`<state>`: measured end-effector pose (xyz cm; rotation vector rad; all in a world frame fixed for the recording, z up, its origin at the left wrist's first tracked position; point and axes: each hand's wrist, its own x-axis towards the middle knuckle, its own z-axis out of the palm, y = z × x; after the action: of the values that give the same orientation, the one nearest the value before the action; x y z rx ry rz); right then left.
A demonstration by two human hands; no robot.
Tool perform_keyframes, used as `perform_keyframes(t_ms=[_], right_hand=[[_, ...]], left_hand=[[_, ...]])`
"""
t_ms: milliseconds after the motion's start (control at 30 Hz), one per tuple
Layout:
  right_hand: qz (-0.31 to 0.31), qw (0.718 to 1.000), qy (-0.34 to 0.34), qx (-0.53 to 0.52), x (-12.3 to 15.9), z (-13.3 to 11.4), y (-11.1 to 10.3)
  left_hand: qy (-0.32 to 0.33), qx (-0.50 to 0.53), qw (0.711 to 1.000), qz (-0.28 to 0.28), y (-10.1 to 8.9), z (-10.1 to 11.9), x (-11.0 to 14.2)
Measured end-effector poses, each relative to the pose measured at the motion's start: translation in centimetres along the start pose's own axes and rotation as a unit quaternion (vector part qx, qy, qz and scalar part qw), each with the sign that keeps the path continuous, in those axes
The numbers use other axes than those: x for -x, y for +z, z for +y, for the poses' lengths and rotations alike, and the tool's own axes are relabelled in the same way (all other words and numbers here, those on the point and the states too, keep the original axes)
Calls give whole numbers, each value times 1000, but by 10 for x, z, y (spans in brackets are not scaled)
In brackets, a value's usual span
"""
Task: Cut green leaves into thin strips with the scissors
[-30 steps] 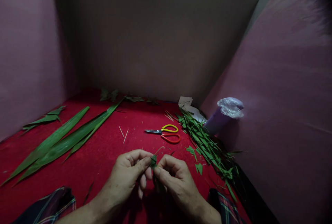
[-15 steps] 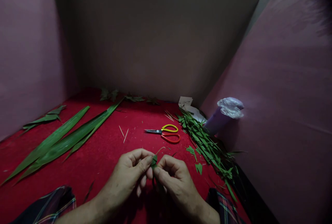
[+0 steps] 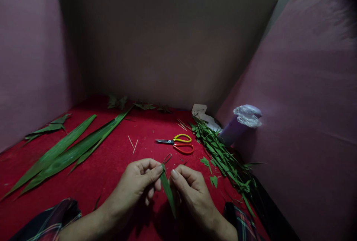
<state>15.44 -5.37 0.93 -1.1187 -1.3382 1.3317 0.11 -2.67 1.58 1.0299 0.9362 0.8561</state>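
Between thumb and forefinger, my left hand (image 3: 141, 179) pinches the upper end of a narrow green leaf strip (image 3: 169, 194). A thin looped stem (image 3: 167, 158) sticks up from that end, and the strip hangs down toward me. Close along the strip's right side is my right hand (image 3: 191, 189), its fingers curled and its thumb pressed against the forefinger. What lies in that pinch is hidden. Scissors (image 3: 170, 142) with one yellow and one red handle lie just beyond both hands, blades pointing left.
Long green leaves (image 3: 69, 151) lie at the left on the red cloth (image 3: 111, 174). A heap of cut leaf stems (image 3: 220, 155) lies at the right, beside a purple roll (image 3: 237, 125) wrapped in plastic. Thin sticks (image 3: 133, 144) lie left of the scissors. Walls enclose three sides.
The leaf piece, earlier a small folded bit between both hands, now shows as a long strip hanging downward. My right hand has drawn slightly away from my left fingertips.
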Motion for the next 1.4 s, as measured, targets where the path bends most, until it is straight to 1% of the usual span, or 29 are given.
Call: perform_keyframes(t_ms=[33,200,367,500,567,700,800,967,1133,1400], right_hand=[[2,1000,3,-8,-1,0,0],[-34,999,34,-13,-3,3,3],[2,1000,22,-18,-4,9,2],[-14,1000,6,-3,-3,7,2],[-9,1000,-4,20,-2,4,3],[-16,999,-5,30,0,0,3],[-28,999,-7,39,0,1,1],[-24,998,8,54,-1,5,-2],[-21,998,14,59,-1,4,-2],[-8,998,9,68,-2,4,-2]], left_hand=[[0,3,1000,0,-1,0,-1],[11,22,999,-21,-1,-1,-4],[11,21,1000,-18,1,-4,-2],[9,23,1000,-15,2,-5,-1],[8,20,1000,-16,2,-6,-2],[1,24,1000,-8,2,-8,-3],[3,38,999,-12,3,-9,-3],[-8,64,998,-12,4,-8,-2],[-3,82,997,-16,5,-6,-2],[-10,58,998,-8,5,-5,-2]])
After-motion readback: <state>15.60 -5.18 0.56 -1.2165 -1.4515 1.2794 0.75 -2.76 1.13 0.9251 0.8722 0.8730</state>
